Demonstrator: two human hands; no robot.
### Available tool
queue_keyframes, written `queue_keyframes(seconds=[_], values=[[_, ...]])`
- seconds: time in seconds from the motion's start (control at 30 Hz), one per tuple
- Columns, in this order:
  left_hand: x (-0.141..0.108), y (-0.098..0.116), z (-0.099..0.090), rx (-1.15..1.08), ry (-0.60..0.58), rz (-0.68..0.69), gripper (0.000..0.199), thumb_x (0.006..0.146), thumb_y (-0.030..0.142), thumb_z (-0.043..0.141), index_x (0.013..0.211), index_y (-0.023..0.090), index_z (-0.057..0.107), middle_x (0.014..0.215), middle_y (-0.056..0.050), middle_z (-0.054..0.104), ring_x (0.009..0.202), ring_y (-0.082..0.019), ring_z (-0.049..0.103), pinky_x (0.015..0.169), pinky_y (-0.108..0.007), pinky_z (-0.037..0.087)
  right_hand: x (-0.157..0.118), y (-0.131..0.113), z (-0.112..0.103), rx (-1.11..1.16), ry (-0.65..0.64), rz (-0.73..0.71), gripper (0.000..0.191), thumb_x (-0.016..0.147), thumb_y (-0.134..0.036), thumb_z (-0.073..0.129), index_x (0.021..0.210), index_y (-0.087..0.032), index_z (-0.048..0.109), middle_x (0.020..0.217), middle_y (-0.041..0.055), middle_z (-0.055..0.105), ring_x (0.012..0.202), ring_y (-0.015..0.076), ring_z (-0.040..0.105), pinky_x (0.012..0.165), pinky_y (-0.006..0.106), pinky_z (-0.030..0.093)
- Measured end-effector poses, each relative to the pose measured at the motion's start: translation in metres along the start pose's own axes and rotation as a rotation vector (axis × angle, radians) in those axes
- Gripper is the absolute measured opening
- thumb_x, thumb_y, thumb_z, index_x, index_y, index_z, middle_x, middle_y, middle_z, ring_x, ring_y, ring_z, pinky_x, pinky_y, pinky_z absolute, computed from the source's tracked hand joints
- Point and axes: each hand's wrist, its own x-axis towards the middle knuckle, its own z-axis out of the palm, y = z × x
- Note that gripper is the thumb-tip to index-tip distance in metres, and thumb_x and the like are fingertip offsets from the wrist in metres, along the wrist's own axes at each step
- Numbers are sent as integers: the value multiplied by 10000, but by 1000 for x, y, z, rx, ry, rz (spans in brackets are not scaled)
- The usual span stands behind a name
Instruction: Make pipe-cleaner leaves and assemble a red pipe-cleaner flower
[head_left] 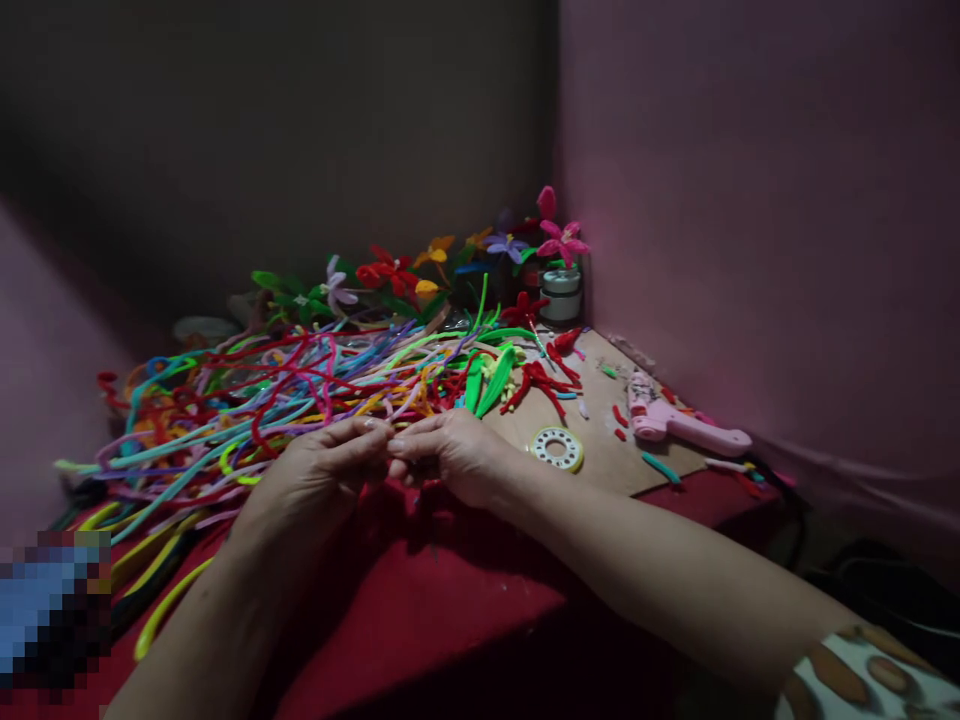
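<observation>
My left hand (322,465) and my right hand (457,455) meet fingertip to fingertip above the front edge of the red-covered table. Both are closed in a pinch. What lies between the fingers is hidden or too small to make out; a pale pink strand shows just behind the fingertips, and I cannot tell whether it is held. Right behind my hands spreads a tangled heap of colourful pipe cleaners (300,390). Fuzzy green leaves (495,382) rise just beyond my right hand, beside red pipe-cleaner pieces (541,385).
A spool with a yellow rim (574,465) rests on a brown board (611,465). To its right lies a pink tool with a handle (694,425). Pipe-cleaner flowers (386,268) line the back, near a small white pot (561,296). Walls close in the corner.
</observation>
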Motion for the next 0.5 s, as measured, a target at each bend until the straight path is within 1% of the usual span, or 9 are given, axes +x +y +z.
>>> queue_keyframes(seconds=[0.07,0.17,0.27,0.37,0.5], values=[[0,1,2,13,27,-9,182,568,219,734,661,106,627,592,-14,605,524,-108,564,519,-199,460,-1,0,2,-21,2,-38,102,595,-168,646,538,-102,592,467,-13,563,420,57,475,482,201,339],[-1,4,6,13,97,-6,228,511,215,763,653,101,626,589,-27,621,524,-126,576,508,-207,470,-1,1,4,-43,-9,-117,154,559,-227,682,518,-106,596,452,-19,552,425,53,451,475,200,326],[-3,7,10,-12,128,-35,224,493,191,764,647,107,625,586,-28,631,524,-129,580,517,-217,486,0,2,4,-48,-10,-164,160,559,-251,681,521,-116,604,442,-22,554,419,48,429,473,199,322],[-4,8,14,-25,156,-67,208,503,149,748,669,124,625,621,-17,644,557,-126,589,537,-208,494,0,2,5,-31,3,-169,165,561,-259,681,517,-123,598,447,-22,562,409,44,431,464,191,327],[-7,8,18,-10,183,-46,185,549,190,727,690,146,615,574,8,608,507,-106,558,443,-168,451,-1,1,6,57,21,-106,174,551,-230,689,488,-126,564,436,-22,549,411,60,480,467,190,376]])
